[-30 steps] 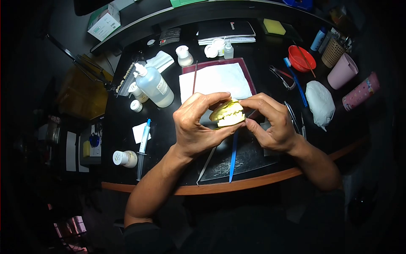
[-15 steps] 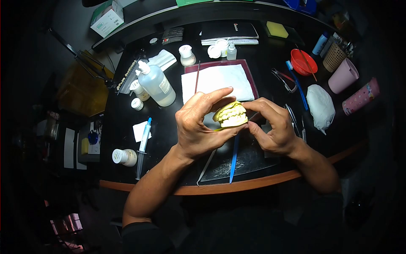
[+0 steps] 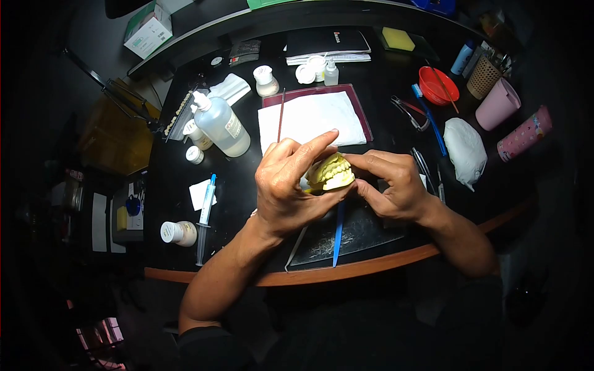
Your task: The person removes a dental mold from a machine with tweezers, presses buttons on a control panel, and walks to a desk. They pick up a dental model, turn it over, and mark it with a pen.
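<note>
A yellow dental model (image 3: 332, 172) with upper and lower tooth rows is held up over the desk. My left hand (image 3: 291, 182) grips it from the left, thumb beneath it and index finger raised above. My right hand (image 3: 393, 185) pinches its right side, index finger near the upper part and thumb near the lower. Below the hands lies a dark scratched mat (image 3: 322, 244) with a blue flat tool (image 3: 338, 238) on it. Behind them a white cloth (image 3: 315, 117) covers part of a dark red pad, and a thin brush (image 3: 281, 114) rests on the cloth.
On the left stand a large pump bottle (image 3: 224, 127), small jars and a blue-tipped syringe (image 3: 205, 216). At the right are a red bowl (image 3: 437, 86), a blue toothbrush (image 3: 431, 120), a white wrapped lump (image 3: 464, 151) and a pink cup (image 3: 497, 105). The desk's wooden edge (image 3: 365, 264) runs in front.
The dental model has turned slightly in my hands, and its tooth rows now slant more. The whole view has shifted a little. Both hands keep their hold.
</note>
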Demonstrator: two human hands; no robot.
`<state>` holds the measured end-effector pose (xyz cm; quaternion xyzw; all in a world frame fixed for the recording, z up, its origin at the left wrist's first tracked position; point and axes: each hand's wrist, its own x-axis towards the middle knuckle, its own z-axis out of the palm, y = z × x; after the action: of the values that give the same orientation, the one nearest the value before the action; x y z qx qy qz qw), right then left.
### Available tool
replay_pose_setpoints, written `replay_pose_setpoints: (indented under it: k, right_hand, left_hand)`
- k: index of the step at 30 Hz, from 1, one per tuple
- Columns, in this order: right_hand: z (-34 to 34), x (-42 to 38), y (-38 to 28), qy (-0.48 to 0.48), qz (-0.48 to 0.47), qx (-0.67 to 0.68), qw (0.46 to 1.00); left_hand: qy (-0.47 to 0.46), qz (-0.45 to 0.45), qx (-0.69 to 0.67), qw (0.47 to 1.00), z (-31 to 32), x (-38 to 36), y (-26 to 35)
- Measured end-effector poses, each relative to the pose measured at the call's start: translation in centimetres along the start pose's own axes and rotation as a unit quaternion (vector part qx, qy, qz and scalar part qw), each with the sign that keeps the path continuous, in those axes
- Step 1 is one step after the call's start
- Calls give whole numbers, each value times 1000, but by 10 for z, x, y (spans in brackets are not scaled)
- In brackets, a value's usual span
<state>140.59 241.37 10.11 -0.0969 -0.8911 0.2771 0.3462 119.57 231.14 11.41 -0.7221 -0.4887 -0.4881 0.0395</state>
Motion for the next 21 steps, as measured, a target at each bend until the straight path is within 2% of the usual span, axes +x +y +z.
replay_pose_setpoints:
  k: [5,14,21]
  right_hand:
    - [-1,0,0,-2,1,3,1000]
    - [0,0,0,0,-10,-1,1000]
    - [-1,2,-3,19,-5,18,1000]
  left_hand:
    - [34,10,13,999,5,-2,-2]
    - [23,19,18,999,2,0,0]
    - [35,-32,-82,995,7,-1,-6]
